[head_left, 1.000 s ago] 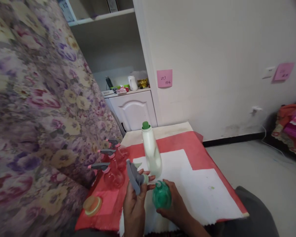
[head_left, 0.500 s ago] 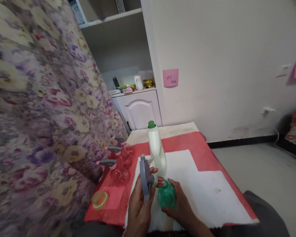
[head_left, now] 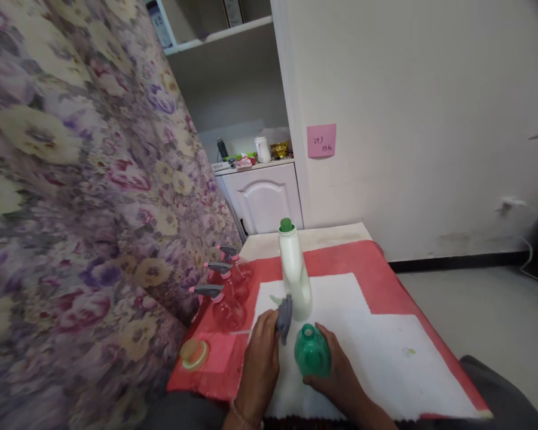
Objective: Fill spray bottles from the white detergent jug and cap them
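In my left hand (head_left: 260, 352) is a grey spray trigger head (head_left: 284, 316), gripped by the fingers and held over the white cloth. My right hand (head_left: 336, 367) wraps round the right side of a small green see-through spray bottle (head_left: 312, 352), whose open neck faces up. The two parts are apart. Just beyond them stands a tall pale green jug-like bottle (head_left: 295, 269) with a handle; its mouth has a green piece in it. Left of my hands, several pink clear spray bottles (head_left: 228, 313) with grey trigger heads stand in a row.
A white cloth (head_left: 376, 358) lies over the red table cover (head_left: 341, 261). A round yellowish lid (head_left: 194, 355) lies at the front left. A floral curtain (head_left: 94, 209) hangs close along the left side. Behind the table are a white cabinet (head_left: 266, 197) and a wall with a pink note (head_left: 321, 141).
My left hand has turned the trigger head and moved it slightly away from the green bottle, whose open mouth now shows. The whole view has shifted a little.
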`<state>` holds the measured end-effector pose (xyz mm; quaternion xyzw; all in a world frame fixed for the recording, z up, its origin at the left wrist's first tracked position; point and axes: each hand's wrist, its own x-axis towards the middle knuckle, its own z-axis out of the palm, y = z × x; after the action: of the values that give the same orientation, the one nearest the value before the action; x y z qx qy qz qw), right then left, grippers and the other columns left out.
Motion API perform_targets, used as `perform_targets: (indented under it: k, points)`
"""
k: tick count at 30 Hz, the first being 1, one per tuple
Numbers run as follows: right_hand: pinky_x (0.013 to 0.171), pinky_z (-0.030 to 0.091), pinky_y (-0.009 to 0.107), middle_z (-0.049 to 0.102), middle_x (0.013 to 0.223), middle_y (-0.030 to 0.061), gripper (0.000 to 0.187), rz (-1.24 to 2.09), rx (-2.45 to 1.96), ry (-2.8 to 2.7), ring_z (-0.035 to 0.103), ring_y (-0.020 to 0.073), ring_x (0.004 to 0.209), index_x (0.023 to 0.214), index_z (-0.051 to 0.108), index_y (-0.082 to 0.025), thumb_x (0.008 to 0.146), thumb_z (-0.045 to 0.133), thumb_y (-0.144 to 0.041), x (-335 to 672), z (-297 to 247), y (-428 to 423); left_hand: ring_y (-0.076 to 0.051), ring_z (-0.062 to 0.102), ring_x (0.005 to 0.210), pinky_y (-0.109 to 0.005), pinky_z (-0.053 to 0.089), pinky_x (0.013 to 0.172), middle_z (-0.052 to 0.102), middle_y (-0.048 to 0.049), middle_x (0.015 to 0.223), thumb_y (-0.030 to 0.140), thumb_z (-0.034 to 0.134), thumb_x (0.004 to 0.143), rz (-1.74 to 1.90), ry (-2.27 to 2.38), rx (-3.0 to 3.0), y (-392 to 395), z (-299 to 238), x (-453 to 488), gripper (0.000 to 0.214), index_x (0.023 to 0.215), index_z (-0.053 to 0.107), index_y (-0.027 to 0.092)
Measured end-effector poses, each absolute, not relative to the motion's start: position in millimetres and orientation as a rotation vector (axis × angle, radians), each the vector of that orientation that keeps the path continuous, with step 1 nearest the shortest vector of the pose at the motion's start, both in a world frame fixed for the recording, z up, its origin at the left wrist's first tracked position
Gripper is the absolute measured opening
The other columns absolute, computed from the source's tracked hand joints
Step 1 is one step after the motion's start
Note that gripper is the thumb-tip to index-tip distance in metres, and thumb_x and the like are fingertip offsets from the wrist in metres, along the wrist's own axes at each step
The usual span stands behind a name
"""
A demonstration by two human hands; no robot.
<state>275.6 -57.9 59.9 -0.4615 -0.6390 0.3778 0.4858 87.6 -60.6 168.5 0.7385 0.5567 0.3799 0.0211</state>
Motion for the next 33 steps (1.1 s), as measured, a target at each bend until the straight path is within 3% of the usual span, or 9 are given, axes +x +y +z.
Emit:
perform_targets:
  k: [6,12,23,28,33]
  points:
    - [0.112,0.037,0.051,0.051,0.141,0.0111,0.097,0.956,-1.158,-1.541,0.047,0.0356,0.133,0.139,0.036,-0.025,0.052,0.077,-0.012,276,64,-60,-0.018,0.053,0.126,-0.035,0.045,0.104,0.057,-0.009,0.137,-0.008,0.032,0.079,0.535,2.15,2.357,-56,105,71,0.064,0.134,0.05,0.02]
    - [0.112,0.036,0.051,0.048,0.145,0.0119,0.105,1.026,-1.208,-1.527,0.045,0.0352,0.135,0.142,0.031,-0.025,0.049,0.075,-0.007,276,65,-60,-0.019,0.056,0.119,-0.033,0.044,0.101,0.061,-0.008,0.132,-0.009,0.034,0.079,0.413,2.233,2.358,-54,79,65,0.063,0.131,0.054,0.02]
    - [0.109,0.04,0.051,0.058,0.135,0.0109,0.093,0.982,-1.158,-1.501,0.055,0.0356,0.125,0.136,0.038,-0.026,0.05,0.071,-0.013,277,56,-57,-0.021,0.061,0.114,-0.036,0.048,0.098,0.067,-0.0088,0.123,0.004,0.039,0.089,0.712,2.185,2.417,-53,51,56,0.044,0.127,0.057,0.017]
    - [0.109,0.04,0.05,0.055,0.14,0.0152,0.093,1.013,-1.015,-1.426,0.05,0.0376,0.131,0.139,0.037,-0.023,0.056,0.077,-0.033,288,53,-44,-0.022,0.066,0.109,-0.036,0.054,0.091,0.07,-0.0078,0.12,0.013,0.044,0.089,0.859,2.106,2.487,-40,26,36,0.039,0.123,0.06,0.021]
    - [0.102,0.046,0.054,0.056,0.137,0.0149,0.091,0.902,-1.006,-1.326,0.053,0.0392,0.128,0.138,0.039,-0.025,0.06,0.08,-0.045,313,73,-14,-0.024,0.069,0.103,-0.037,0.056,0.085,0.074,-0.008,0.113,0.009,0.048,0.084,1.064,2.069,2.529,-26,2,32,0.039,0.116,0.064,0.024]
